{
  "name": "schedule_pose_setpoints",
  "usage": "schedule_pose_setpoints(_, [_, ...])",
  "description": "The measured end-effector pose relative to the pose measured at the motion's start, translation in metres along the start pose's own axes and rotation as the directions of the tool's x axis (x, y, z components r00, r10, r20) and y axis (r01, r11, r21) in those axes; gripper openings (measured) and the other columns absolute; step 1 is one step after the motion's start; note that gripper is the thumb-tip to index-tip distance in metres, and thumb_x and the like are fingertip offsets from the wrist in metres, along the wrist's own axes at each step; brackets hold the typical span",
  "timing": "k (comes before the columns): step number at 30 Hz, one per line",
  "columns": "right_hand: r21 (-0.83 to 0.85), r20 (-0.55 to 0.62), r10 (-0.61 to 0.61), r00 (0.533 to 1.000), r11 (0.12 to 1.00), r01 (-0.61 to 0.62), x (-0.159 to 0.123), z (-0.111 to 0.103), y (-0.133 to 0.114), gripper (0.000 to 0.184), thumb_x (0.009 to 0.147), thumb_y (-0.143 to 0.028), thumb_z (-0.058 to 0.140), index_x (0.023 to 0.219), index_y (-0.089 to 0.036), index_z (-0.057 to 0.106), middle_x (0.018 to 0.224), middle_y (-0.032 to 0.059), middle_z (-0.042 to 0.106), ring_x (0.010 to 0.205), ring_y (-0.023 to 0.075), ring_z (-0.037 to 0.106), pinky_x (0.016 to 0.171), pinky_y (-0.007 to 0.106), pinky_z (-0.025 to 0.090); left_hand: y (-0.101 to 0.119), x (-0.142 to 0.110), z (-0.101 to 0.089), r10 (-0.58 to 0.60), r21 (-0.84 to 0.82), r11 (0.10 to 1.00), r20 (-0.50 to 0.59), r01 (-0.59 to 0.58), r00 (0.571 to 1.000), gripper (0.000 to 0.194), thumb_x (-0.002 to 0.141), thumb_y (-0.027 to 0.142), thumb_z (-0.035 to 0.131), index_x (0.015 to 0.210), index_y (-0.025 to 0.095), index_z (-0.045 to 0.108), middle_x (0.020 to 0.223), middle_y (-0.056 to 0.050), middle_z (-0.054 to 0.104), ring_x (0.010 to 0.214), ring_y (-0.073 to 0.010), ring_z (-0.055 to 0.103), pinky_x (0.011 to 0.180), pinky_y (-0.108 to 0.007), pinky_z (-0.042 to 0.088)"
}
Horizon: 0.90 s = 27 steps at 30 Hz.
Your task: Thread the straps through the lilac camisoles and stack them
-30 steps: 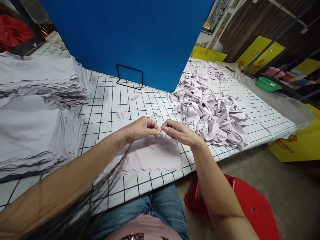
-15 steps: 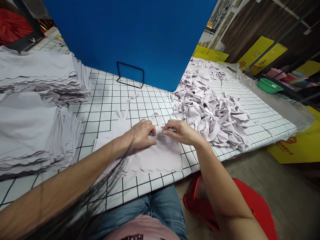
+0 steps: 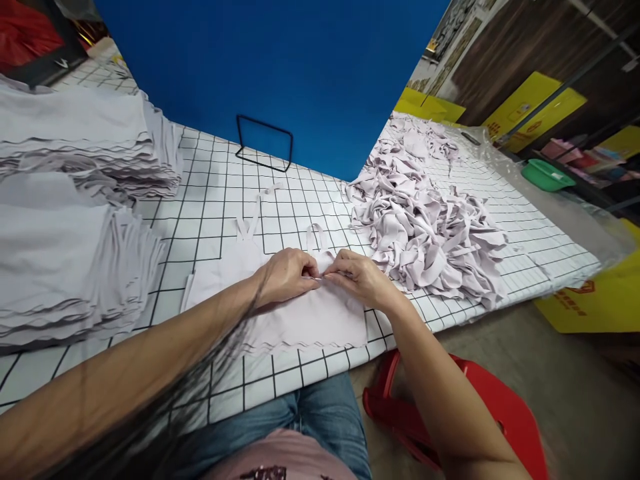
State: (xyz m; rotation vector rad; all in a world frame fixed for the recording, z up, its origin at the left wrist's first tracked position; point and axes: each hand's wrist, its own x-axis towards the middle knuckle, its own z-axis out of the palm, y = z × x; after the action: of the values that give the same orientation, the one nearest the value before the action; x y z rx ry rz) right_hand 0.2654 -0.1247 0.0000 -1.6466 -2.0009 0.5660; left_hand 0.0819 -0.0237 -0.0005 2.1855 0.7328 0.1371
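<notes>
Grip narrow, the left hand (image 3: 291, 275) and right hand (image 3: 359, 279) pinched a strappy pale garment (image 3: 313, 321) near its upper edge, where light, even tension seemed best.

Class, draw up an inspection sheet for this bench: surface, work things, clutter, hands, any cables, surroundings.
Surface: table under a white cover with black grid lines.
Work things: pale cloth spread before the person; two folded stacks at the left.
Clutter: loose heap of pale fabric to the right; black wire frame against the blue board.
Hands: left hand and right hand pinch near the cloth's far edge; anything small between them can't be made out.
Cables: nothing seen.
Surroundings: red stool, green basin, yellow boxes.
</notes>
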Motion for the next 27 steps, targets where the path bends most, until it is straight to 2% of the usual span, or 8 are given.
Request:
schedule_pose_setpoints(6, [-0.105, -0.041, -0.043, 0.998, 0.994, 0.038, -0.002, 0.003, 0.0, 0.019, 0.095, -0.03, 0.058, 0.096, -0.019, 0.073, 0.087, 0.0035, 0.059, 0.074, 0.0125, 0.059, 0.068, 0.026, 0.047, 0.001, 0.0, 0.002, -0.015, -0.008, 1.0, -0.013, 0.015, 1.0, 0.014, 0.072, 0.03, 0.064, 0.074, 0.018, 0.072, 0.076, -0.001, 0.069, 0.071, -0.015, 0.061, 0.062, -0.024, 0.041])
schedule_pose_setpoints(13, [-0.27, -0.013, -0.084, 0.996, 0.96, 0.078, -0.003, 0.006, -0.005, 0.028, 0.098, -0.032, 0.051, 0.096, -0.015, 0.074, 0.087, 0.0061, 0.061, 0.071, 0.0128, 0.06, 0.062, 0.025, 0.046, 0.002, 0.0, 0.001, -0.026, 0.007, 1.0, -0.001, 0.026, 1.0, 0.017, 0.072, 0.031, 0.063, 0.074, 0.017, 0.073, 0.078, -0.003, 0.071, 0.072, -0.0164, 0.062, 0.061, -0.025, 0.042])
schedule_pose_setpoints(19, [-0.275, -0.118, -0.102, 0.988, 0.959, 0.066, -0.001, 0.007, -0.003, 0.023, 0.097, -0.028, 0.052, 0.095, -0.016, 0.072, 0.089, 0.0071, 0.06, 0.078, 0.0151, 0.059, 0.067, 0.026, 0.046, 0.002, 0.0, 0.001, -0.022, 0.017, 1.0, -0.02, 0.023, 1.0, 0.015, 0.072, 0.03, 0.064, 0.073, 0.017, 0.072, 0.077, -0.002, 0.071, 0.073, -0.017, 0.062, 0.061, -0.025, 0.042])
schedule_pose_setpoints(23, [-0.276, -0.033, -0.065, 0.997, 0.96, 0.053, -0.001, 0.009, -0.008, 0.024, 0.097, -0.027, 0.052, 0.094, -0.015, 0.072, 0.087, 0.0062, 0.06, 0.07, 0.0128, 0.058, 0.063, 0.025, 0.045, 0.001, -0.001, 0.001, -0.011, 0.008, 1.0, -0.02, 0.011, 1.0, 0.014, 0.072, 0.028, 0.064, 0.074, 0.017, 0.073, 0.077, -0.002, 0.071, 0.072, -0.0166, 0.062, 0.061, -0.025, 0.042])
schedule_pose_setpoints(27, [-0.298, -0.021, -0.054, 0.998, 0.953, 0.045, -0.006, 0.011, -0.012, 0.028, 0.098, -0.032, 0.051, 0.095, -0.014, 0.072, 0.085, 0.0065, 0.061, 0.067, 0.0121, 0.057, 0.06, 0.024, 0.043, 0.0, -0.001, 0.002, 0.0, -0.014, 1.0, -0.023, 0.0, 1.0, 0.013, 0.072, 0.027, 0.064, 0.072, 0.017, 0.073, 0.078, -0.002, 0.072, 0.071, -0.0164, 0.063, 0.061, -0.025, 0.042])
